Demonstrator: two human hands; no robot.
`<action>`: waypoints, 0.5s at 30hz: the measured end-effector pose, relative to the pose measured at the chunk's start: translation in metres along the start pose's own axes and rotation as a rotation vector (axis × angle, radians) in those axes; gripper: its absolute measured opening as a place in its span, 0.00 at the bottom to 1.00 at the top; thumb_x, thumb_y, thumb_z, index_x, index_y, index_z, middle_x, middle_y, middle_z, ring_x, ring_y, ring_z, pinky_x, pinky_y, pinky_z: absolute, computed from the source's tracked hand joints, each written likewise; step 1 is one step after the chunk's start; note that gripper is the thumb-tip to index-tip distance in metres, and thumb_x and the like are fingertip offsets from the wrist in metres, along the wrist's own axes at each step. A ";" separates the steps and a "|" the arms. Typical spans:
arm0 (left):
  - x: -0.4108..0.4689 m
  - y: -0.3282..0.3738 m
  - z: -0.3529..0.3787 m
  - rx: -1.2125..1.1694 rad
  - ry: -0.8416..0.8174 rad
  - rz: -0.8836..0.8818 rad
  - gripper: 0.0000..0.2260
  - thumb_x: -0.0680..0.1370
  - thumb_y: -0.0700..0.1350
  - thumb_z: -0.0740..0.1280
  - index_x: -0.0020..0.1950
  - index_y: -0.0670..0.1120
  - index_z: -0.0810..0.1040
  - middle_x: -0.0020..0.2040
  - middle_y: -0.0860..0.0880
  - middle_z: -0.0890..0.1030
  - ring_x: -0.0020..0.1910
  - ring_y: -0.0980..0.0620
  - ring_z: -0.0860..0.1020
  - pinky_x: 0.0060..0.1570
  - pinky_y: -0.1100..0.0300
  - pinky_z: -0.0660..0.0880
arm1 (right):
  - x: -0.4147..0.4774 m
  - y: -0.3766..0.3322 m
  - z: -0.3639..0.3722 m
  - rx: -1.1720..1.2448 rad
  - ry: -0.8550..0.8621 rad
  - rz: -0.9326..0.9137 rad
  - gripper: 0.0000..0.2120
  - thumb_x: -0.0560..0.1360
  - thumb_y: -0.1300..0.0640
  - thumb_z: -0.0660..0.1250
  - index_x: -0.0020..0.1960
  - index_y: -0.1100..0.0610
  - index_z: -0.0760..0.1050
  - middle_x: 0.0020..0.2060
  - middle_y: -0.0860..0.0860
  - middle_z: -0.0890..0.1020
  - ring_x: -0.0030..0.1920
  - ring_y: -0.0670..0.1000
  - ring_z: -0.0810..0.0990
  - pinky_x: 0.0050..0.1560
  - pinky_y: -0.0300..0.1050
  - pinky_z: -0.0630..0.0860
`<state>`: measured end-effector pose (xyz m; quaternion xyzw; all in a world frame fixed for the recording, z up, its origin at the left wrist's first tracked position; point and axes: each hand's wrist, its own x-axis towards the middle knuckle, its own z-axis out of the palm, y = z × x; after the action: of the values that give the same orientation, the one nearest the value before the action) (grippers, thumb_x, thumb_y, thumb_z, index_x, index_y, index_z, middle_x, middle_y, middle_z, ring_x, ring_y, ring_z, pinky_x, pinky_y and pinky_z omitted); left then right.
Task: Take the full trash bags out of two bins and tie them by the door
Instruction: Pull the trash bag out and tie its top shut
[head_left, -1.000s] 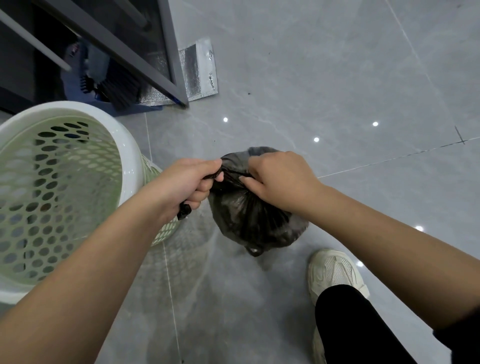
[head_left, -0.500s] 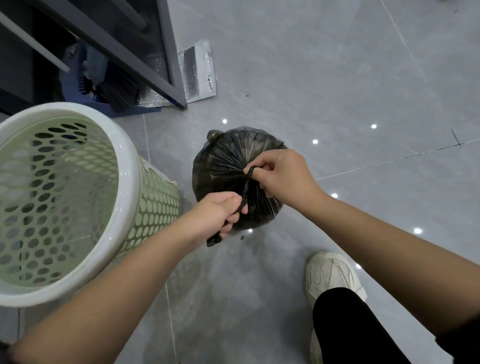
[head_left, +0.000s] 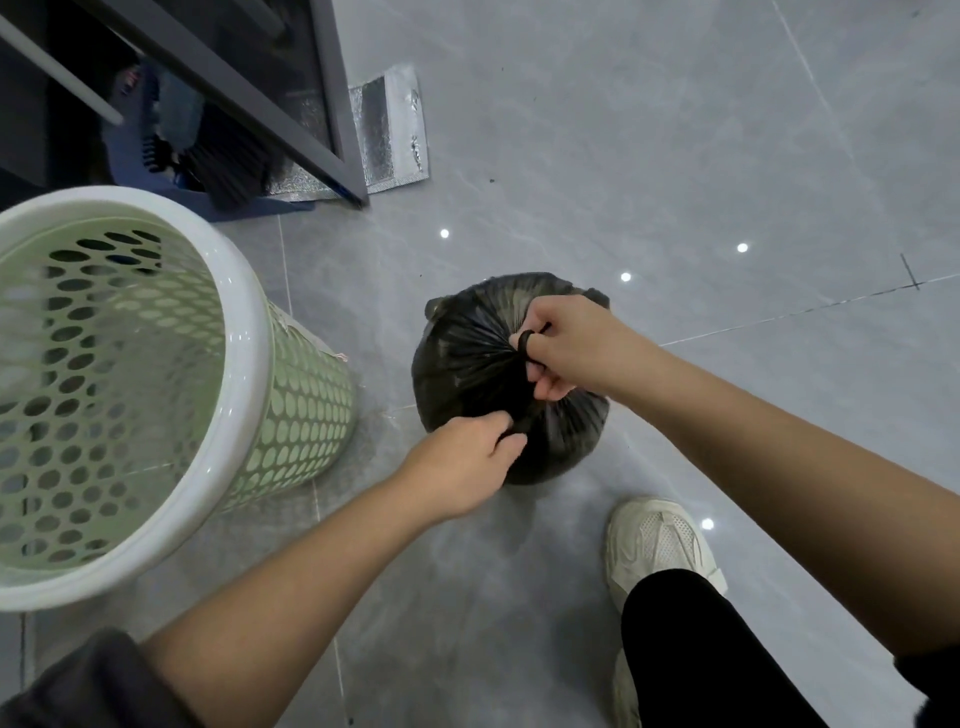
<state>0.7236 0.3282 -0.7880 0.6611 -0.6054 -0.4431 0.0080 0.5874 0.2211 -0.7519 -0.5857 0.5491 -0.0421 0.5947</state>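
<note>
A full black trash bag (head_left: 467, 358) rests on the grey tiled floor in the middle of the view, its top gathered into a twisted neck. My right hand (head_left: 566, 348) pinches the neck at the gather, with a strand of the bag looped over one finger. My left hand (head_left: 462, 457) grips the loose end of the neck just below and to the left. A pale green perforated bin (head_left: 249, 395) with a white rim stands at the left and shows no bag inside.
A dark metal door frame (head_left: 332, 124) runs across the top left, with a broom and blue dustpan (head_left: 218, 161) behind it and a silver foil mat (head_left: 389, 135) at its foot. My white shoe (head_left: 654, 540) stands right of and below the bag.
The bag went from hanging in both hands to resting on the floor. My left hand pulled the loose end down and away while my right hand stayed at the gather.
</note>
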 end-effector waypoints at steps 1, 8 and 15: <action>0.000 0.000 -0.006 0.011 -0.010 0.009 0.11 0.78 0.53 0.57 0.44 0.51 0.75 0.41 0.49 0.82 0.43 0.46 0.79 0.46 0.50 0.77 | -0.001 -0.001 -0.003 -0.192 0.039 -0.072 0.07 0.77 0.58 0.63 0.40 0.55 0.72 0.33 0.53 0.82 0.32 0.53 0.82 0.34 0.47 0.81; 0.018 0.008 -0.059 -0.195 0.247 -0.021 0.10 0.72 0.45 0.57 0.35 0.53 0.76 0.30 0.54 0.81 0.30 0.57 0.78 0.36 0.58 0.77 | -0.015 0.007 -0.012 -0.921 0.188 -0.444 0.08 0.74 0.65 0.63 0.49 0.56 0.77 0.45 0.53 0.77 0.44 0.55 0.77 0.43 0.50 0.76; 0.044 0.039 -0.078 -0.545 0.266 0.133 0.09 0.77 0.37 0.63 0.46 0.51 0.75 0.41 0.49 0.80 0.34 0.56 0.79 0.34 0.63 0.74 | -0.031 0.033 -0.029 -1.058 0.121 -0.793 0.07 0.71 0.67 0.62 0.45 0.61 0.78 0.42 0.55 0.77 0.42 0.56 0.75 0.37 0.47 0.71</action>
<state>0.7338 0.2416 -0.7451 0.6456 -0.5000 -0.4973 0.2931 0.5352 0.2343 -0.7490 -0.9530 0.2710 -0.0150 0.1346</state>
